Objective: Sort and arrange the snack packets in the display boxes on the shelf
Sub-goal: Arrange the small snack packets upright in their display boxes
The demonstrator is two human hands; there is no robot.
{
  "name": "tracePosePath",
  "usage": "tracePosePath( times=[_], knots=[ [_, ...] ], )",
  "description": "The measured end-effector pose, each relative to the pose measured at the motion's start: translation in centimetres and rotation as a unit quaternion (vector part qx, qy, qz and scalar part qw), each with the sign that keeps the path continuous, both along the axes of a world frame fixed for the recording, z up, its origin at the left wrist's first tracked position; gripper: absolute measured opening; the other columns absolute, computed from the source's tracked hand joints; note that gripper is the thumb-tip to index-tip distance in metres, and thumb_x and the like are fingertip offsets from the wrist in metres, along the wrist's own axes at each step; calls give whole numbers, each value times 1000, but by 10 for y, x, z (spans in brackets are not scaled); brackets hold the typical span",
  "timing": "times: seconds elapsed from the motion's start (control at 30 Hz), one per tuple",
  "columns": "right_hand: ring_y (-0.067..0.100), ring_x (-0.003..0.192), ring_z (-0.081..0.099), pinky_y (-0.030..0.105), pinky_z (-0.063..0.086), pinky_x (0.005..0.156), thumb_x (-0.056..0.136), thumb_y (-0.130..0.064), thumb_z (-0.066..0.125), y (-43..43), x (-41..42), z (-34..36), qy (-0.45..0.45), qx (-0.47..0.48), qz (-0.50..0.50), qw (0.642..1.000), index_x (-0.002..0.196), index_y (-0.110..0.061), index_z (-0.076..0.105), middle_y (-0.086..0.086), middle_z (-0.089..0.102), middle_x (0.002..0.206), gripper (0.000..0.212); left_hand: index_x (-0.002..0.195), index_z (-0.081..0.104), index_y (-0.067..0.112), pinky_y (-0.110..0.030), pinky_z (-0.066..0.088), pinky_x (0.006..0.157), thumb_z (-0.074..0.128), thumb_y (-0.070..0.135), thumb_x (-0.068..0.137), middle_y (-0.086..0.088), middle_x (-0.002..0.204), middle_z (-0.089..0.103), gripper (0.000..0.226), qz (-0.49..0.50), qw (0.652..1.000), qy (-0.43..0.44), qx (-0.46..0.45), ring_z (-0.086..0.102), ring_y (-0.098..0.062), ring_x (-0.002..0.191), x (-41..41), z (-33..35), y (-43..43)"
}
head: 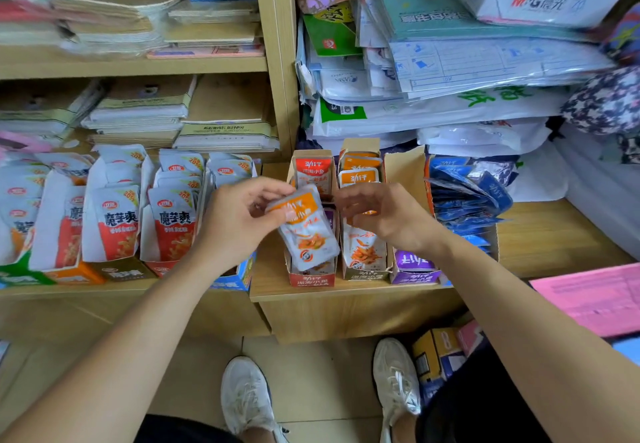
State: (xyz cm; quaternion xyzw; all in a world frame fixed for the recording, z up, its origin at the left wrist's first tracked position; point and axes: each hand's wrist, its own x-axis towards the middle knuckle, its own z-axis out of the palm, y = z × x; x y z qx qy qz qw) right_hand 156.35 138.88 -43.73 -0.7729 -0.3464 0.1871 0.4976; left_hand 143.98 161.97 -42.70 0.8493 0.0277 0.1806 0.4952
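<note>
Two bare hands meet over the front edge of the shelf [540, 234], near its middle. The left hand [239, 215] pinches an orange-topped packet [308, 234] by its upper corner between thumb and fingertips, holding it tilted above the red display box [311, 278], which stands at the shelf's front edge with more packets upright inside. The right hand [388, 215] has its fingers curled down at the top of a second orange packet [363, 250] standing in the orange display box [363, 274] just beside the red one; whether those fingers actually grip that packet I cannot tell. A purple box [414, 271] touches the orange one on the far side, and blue packets [467, 196] fan out loosely beyond it. Toward the shelf's left end, white-and-red packets [114, 224] stand in rows in open boxes. Stacked papers [467, 61] fill the back of the shelf. White shoes [244, 394] show on the floor below.
</note>
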Motion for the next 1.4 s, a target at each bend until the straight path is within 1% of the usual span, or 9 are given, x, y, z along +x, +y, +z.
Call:
tracePosePath(
  times=[0.17,0.27,0.47,0.57,0.7,0.83,1.0,1.17,1.4],
  knots=[
    [24,104,70,32,57,89,88,14,59,-17,3,12,87,105,-63,989,119,-7,67,8,74,111,38,95,72,31,-29,58,80,79,5,83,8,95,77,29,4,992,-79,-99,73,-12,89,16,12,-18],
    [19,98,69,29,56,86,88,16,57,-31,3,16,108,119,-56,985,118,-10,67,6,73,110,41,94,71,27,-24,56,76,80,1,81,5,92,77,30,-17,993,-78,-85,72,-12,87,29,12,-38],
    [5,84,66,21,54,72,79,-30,84,-44,3,3,-87,-104,-71,988,113,-25,66,-9,71,97,39,92,73,26,-42,60,72,87,15,75,4,87,75,25,-47,999,-14,2,72,-18,80,52,-9,-62],
    [9,75,61,24,52,63,81,-29,82,-38,2,-3,-151,-154,-128,968,92,-28,62,-8,66,85,23,104,73,25,-33,60,76,88,20,75,9,95,74,33,-49,999,19,10,71,-7,84,52,-5,-56],
    [16,75,67,41,59,71,83,-28,78,-31,1,-13,-164,-194,-174,951,90,-20,66,-3,70,82,17,98,75,27,-22,51,71,77,20,86,19,86,70,14,30,989,-15,141,64,2,79,43,1,-22],
    [17,82,67,39,60,74,80,-30,81,-24,-10,-12,-187,-163,-197,949,115,-19,65,-4,69,94,40,96,75,38,-35,47,78,75,34,85,18,88,67,11,11,948,39,316,49,-4,92,34,-14,-2],
    [13,76,56,38,55,67,79,-23,79,-15,-15,-5,-281,-99,-236,925,114,-20,68,-5,59,88,37,113,74,35,-45,40,100,72,26,88,14,121,68,26,15,921,10,389,45,-15,112,40,-16,-1],
    [17,84,61,38,56,70,83,-17,74,7,-22,-10,-319,-89,-120,936,107,-20,72,-3,65,94,24,139,59,29,-49,33,107,70,26,91,6,145,50,50,46,890,36,453,33,-24,126,50,-22,5],
    [27,110,47,46,40,93,85,-36,71,41,-17,-23,-395,-199,-47,896,124,-17,67,-1,67,120,43,134,61,32,-49,33,95,75,50,79,-2,148,44,60,125,843,80,517,34,-31,130,54,-24,8]
  ],
)
